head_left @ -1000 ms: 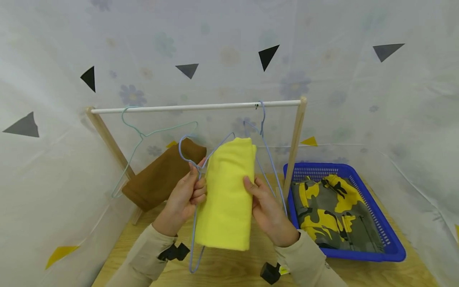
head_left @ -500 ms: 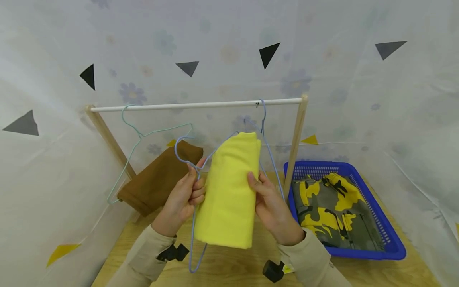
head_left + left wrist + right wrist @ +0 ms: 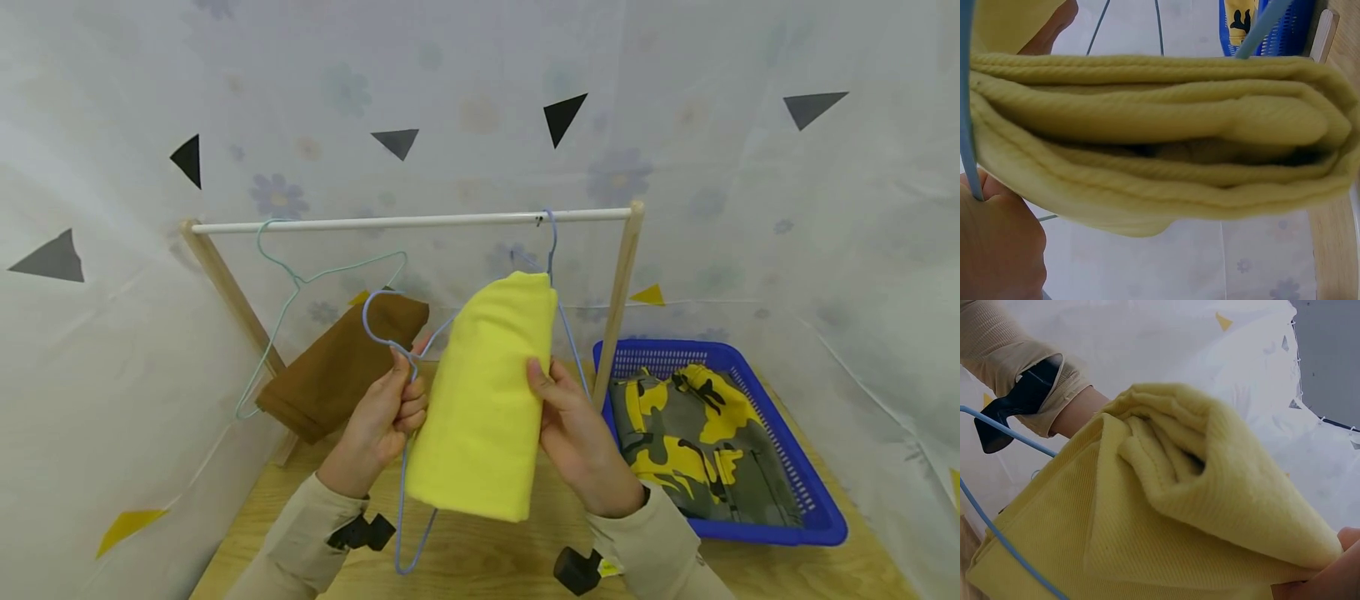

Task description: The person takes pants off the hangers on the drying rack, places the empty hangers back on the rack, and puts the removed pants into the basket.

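Observation:
In the head view, my left hand (image 3: 378, 429) grips a blue wire clothes hanger (image 3: 365, 317) just below its hook. A folded yellow garment (image 3: 483, 408) lies over the hanger and covers much of it. My right hand (image 3: 585, 442) holds the garment's right edge, thumb on the front. Several folded layers of the yellow garment (image 3: 1147, 119) fill the left wrist view, with the left hand (image 3: 1000, 244) at the lower left. The right wrist view shows the yellow garment's rolled end (image 3: 1235, 469) and hanger wire (image 3: 1007, 540) running across its lower left.
Behind the hands stands a rack with a white rail (image 3: 375, 223). A green hanger (image 3: 281, 304) and another blue hanger (image 3: 553, 242) hang from it. Folded brown cloth (image 3: 337, 367) is at the left. A blue basket (image 3: 828, 529) at right holds camouflage clothing (image 3: 705, 442).
My right hand and the upper part of the yellow garment have shifted slightly right. The held hanger's hook has moved a little left, while the left hand keeps its grip.

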Available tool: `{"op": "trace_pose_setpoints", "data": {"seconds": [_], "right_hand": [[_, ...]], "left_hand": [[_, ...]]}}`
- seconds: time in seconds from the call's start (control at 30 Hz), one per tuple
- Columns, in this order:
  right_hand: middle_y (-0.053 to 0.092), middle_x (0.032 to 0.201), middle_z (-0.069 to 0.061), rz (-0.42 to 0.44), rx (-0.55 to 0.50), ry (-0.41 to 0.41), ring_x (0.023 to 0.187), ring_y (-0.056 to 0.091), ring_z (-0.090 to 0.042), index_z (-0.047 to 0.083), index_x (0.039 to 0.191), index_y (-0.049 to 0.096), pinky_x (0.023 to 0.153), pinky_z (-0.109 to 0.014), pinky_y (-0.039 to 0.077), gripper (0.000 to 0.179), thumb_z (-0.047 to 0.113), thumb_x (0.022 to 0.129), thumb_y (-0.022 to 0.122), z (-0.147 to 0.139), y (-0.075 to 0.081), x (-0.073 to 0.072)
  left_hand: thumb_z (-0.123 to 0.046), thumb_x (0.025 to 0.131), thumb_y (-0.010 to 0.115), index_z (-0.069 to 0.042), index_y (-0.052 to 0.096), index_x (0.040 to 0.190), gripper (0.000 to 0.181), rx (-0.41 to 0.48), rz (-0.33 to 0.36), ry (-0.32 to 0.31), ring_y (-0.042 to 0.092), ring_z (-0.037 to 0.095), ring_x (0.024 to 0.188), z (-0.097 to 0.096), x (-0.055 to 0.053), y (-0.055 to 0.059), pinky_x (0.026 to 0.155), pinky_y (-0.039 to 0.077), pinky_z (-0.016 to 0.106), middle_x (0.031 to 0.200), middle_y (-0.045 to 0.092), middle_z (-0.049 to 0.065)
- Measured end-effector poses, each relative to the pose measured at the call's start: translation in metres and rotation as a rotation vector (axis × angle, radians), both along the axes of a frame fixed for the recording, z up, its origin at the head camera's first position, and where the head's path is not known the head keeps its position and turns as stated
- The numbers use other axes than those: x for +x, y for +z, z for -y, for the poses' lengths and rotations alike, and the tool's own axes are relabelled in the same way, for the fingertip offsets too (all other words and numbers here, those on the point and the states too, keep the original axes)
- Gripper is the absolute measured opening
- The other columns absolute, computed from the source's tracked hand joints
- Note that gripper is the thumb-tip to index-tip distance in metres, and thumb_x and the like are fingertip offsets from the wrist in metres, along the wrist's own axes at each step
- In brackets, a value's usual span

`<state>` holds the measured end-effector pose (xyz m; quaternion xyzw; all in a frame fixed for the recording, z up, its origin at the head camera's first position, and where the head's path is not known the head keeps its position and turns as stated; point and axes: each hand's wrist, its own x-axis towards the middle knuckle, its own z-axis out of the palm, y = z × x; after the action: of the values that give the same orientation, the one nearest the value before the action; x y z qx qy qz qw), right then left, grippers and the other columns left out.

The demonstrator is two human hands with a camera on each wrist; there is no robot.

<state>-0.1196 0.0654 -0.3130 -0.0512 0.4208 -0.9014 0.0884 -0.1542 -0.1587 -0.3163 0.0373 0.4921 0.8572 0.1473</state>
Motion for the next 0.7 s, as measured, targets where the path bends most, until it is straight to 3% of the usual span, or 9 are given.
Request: {"op": "trace_pose_setpoints", "data": {"seconds": [0.07,0.13,0.2,0.27,0.57,0.7], "right_hand": [[0.062,0.103,0.001,-0.013,-0.003,-0.002,0.098,0.061,-0.012,0.01,0.127,0.042,0.087,-0.026,0.048,0.028,0.023,0.103,0.046,-0.0002,0.0001,0.0002],[0.062,0.103,0.001,-0.02,-0.011,-0.002,0.098,0.061,-0.012,0.01,0.127,0.042,0.088,-0.026,0.048,0.028,0.023,0.103,0.047,-0.0006,0.0001,0.0003],[0.062,0.104,0.001,-0.028,-0.016,0.0,0.099,0.06,-0.013,0.01,0.127,0.042,0.088,-0.027,0.048,0.029,0.024,0.102,0.048,-0.0011,0.0003,0.0007],[0.061,0.106,0.001,-0.03,-0.024,0.008,0.1,0.06,-0.013,0.011,0.128,0.042,0.089,-0.027,0.047,0.03,0.024,0.102,0.048,-0.0019,0.0004,0.0012],[0.058,0.111,0.002,-0.062,-0.02,0.038,0.106,0.057,-0.013,0.014,0.134,0.038,0.093,-0.028,0.045,0.037,0.028,0.102,0.048,-0.0049,0.0036,0.0049],[0.058,0.112,0.002,-0.066,-0.026,0.042,0.107,0.056,-0.013,0.014,0.134,0.038,0.094,-0.028,0.044,0.036,0.028,0.102,0.048,-0.005,0.0041,0.0049]], "left_hand": [[-0.041,0.101,0.029,-0.012,0.04,0.144,0.053,-0.013,0.028,0.038,0.021,0.002,0.042,-0.0005,0.0003,0.0,0.039,0.019,0.013,0.059,0.027,-0.006],[-0.04,0.101,0.031,-0.012,0.054,0.118,0.04,-0.02,0.055,0.076,0.022,0.002,0.041,-0.0014,0.0003,-0.0002,0.038,0.02,0.013,0.059,0.029,-0.006],[-0.041,0.1,0.034,-0.015,0.051,0.091,0.032,-0.024,0.068,0.102,0.022,0.002,0.041,-0.0021,0.0002,-0.0008,0.038,0.02,0.012,0.058,0.029,-0.006],[-0.042,0.099,0.036,-0.016,0.041,0.076,0.035,-0.023,0.08,0.121,0.023,0.001,0.04,-0.0024,0.0001,-0.0015,0.037,0.02,0.013,0.057,0.03,-0.006],[-0.045,0.096,0.038,-0.015,0.046,0.086,0.033,-0.008,0.078,0.133,0.022,0.001,0.04,0.0012,-0.0013,-0.0034,0.038,0.016,0.013,0.056,0.028,-0.006],[-0.047,0.096,0.039,-0.015,0.041,0.08,0.035,-0.023,0.085,0.136,0.023,0.002,0.04,0.0021,-0.0019,-0.0057,0.039,0.016,0.013,0.057,0.029,-0.006]]}}
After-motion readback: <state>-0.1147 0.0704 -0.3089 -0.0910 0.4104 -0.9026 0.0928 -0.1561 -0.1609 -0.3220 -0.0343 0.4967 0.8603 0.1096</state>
